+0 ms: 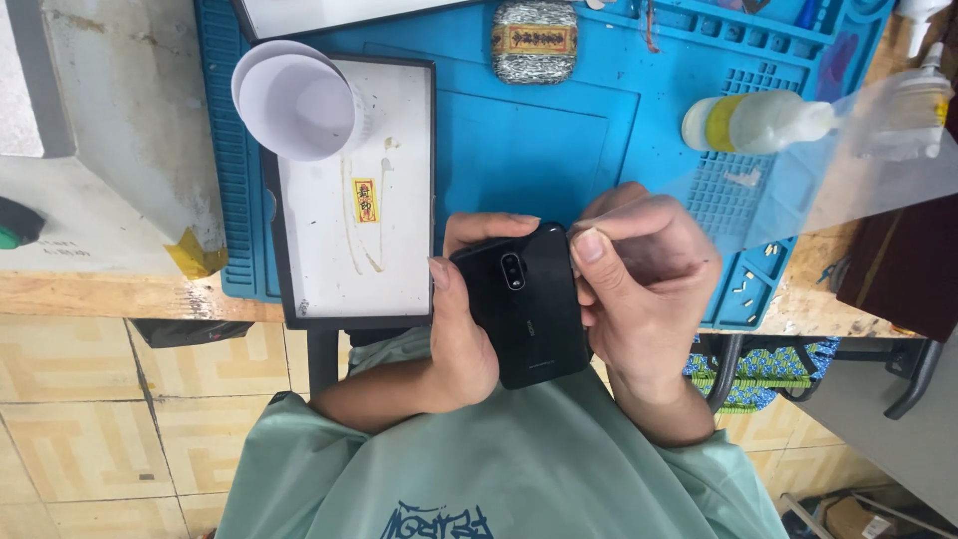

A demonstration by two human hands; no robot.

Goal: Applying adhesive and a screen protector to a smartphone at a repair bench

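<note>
A black smartphone [524, 309] lies back-up in my hands, its camera lens facing me, above my lap at the bench's front edge. My left hand [461, 319] grips its left side, thumb on the edge and fingers curled over the top. My right hand [644, 289] holds the right side and pinches the corner of a clear plastic film [848, 170] between thumb and forefinger. The film stretches up and to the right over the bench.
A blue work mat [539, 140] covers the bench. On it lie a white panel in a black frame [364, 200], a white cup [299, 105], a wire coil [535, 42] and a clear squeeze bottle [758, 122]. Small screws [743, 289] sit near the mat's corner.
</note>
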